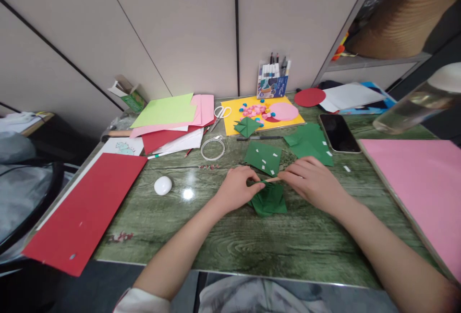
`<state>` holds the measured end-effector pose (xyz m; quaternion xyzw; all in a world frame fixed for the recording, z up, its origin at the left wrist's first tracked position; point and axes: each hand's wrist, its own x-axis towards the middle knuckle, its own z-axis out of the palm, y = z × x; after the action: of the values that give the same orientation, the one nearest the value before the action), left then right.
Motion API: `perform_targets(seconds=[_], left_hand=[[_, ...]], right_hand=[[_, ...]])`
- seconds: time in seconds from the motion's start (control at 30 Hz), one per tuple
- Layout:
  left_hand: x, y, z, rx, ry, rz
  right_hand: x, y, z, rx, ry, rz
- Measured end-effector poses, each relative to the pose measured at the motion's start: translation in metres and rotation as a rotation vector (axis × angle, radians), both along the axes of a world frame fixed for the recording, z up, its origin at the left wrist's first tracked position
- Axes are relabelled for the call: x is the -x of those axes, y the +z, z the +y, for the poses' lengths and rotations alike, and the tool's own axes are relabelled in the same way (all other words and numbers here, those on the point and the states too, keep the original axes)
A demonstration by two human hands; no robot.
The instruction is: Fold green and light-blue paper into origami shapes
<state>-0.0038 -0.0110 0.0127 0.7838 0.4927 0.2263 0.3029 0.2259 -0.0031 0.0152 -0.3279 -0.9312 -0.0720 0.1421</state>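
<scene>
At the middle of the table, my left hand [236, 189] is closed in a pinch at the top edge of a folded green paper [269, 201]. A thin, light wooden stick [272, 179] lies across that edge, its right end gripped in the fingers of my right hand [311, 181]. The stick's left end is hidden by my left fingers. Just beyond my hands lies a green paper square [262, 157] with several small white pieces on it. A larger green sheet [309, 145] sits to its right, and a folded green paper shape [247, 126] farther back.
A phone [339, 133] and a pink board [418, 183] lie to the right, near a clear bottle [414, 102]. White scissors [220, 115], a tape roll [212, 149], a white round object [163, 186] and red card [90, 207] are left. Pompoms cover yellow paper [232, 111].
</scene>
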Motion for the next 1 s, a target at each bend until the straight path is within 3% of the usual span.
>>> perform_targets(seconds=[0.63,1.0], left_hand=[[0.0008,-0.0019,0.0024,0.308,0.099,-0.186],[-0.0012,0.0003,0.0006,0.288,0.080,-0.170]], right_hand=[[0.0040,0.0012,-0.0025,-0.002,0.006,0.097],[0.0045,0.0052,-0.0044,-0.030,-0.002,0.085]])
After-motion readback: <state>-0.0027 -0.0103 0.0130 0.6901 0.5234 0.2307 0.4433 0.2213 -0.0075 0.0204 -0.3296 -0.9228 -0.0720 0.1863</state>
